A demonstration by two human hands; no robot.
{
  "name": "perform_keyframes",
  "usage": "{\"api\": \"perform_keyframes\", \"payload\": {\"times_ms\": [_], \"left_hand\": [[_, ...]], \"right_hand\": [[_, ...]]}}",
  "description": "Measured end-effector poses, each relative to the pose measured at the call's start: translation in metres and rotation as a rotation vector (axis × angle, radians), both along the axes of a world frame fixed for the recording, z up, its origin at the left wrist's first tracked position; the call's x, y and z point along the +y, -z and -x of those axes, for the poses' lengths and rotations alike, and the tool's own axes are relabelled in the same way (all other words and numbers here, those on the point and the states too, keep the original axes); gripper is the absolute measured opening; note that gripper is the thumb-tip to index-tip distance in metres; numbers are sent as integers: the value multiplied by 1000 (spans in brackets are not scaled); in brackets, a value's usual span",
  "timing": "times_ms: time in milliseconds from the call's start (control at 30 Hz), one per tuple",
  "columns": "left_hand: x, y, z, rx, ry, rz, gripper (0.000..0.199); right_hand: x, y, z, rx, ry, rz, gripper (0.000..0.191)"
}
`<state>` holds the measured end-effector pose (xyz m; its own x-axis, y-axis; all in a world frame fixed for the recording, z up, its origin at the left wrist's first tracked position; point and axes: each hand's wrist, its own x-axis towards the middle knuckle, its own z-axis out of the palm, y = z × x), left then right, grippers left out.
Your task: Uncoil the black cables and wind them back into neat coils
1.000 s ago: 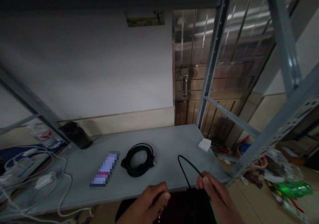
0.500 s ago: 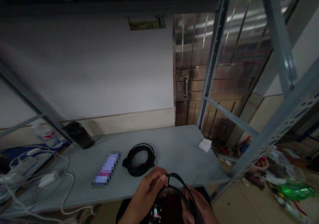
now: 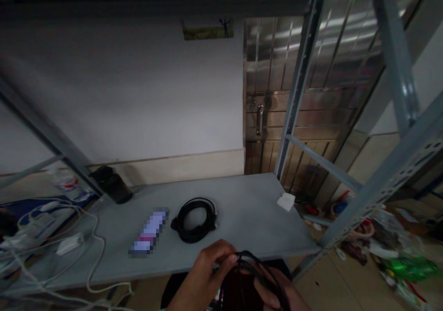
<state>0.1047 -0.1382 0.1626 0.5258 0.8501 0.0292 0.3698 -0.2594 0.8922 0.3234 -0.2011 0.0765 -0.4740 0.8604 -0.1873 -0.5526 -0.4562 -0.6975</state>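
At the table's front edge, my left hand (image 3: 216,267) pinches a loop of black cable (image 3: 254,260) between thumb and fingers. My right hand (image 3: 277,288) is closed around the strands of the same cable, lower and to the right. The cable's lower part drops out of view below. Just beyond my hands, a second coiled black cable (image 3: 180,228) lies flat on the grey table (image 3: 242,209). Left of that coil is a phone (image 3: 149,232) with a lit, pixelated screen.
A dark cup (image 3: 112,186) stands at the back left. White cords with an adapter (image 3: 70,244) and a plastic bottle (image 3: 71,186) crowd the left end. White paper (image 3: 286,201) lies at the right edge. Metal frame posts (image 3: 301,75) rise at the right; litter (image 3: 408,265) covers the floor there.
My hands have shifted slightly down and right with the cable, and its loop now looks smaller and lower. The coil, phone and cup stay in place on the table.
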Motion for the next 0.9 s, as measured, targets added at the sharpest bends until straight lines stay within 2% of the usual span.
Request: {"api": "perform_keyframes", "payload": {"times_ms": [67,133,267,300,367,400,433,467,533,567,700,900], "left_hand": [[0,-2,8,-1,44,-6,40],[1,-1,18,1,83,5,39],[1,11,34,-75,128,51,39],[1,15,35,-125,127,62,55],[1,21,30,-203,128,98,112],[2,22,26,-208,138,127,129],[2,22,21,-189,148,161,130],[3,21,16,-156,157,204,114],[4,18,7,-99,154,311,67],[5,15,4,-86,145,373,53],[5,8,6,-136,148,553,58],[1,8,16,-211,147,595,58]], "right_hand": [[-3,-8,-9,27,-25,14,67],[-6,-9,-13,-27,43,30,70],[-12,3,-4,-180,209,67,84],[-13,5,0,-202,205,65,87],[-13,5,6,-247,184,35,89],[-12,2,8,-270,169,2,90],[-10,-2,9,-292,147,-38,91],[-9,-8,9,-314,122,-80,92],[-7,-18,6,-354,66,-156,94],[-6,-22,3,-369,37,-181,95],[-11,-26,-8,-408,87,-141,95],[-21,-17,-7,-340,207,-12,91]]}}
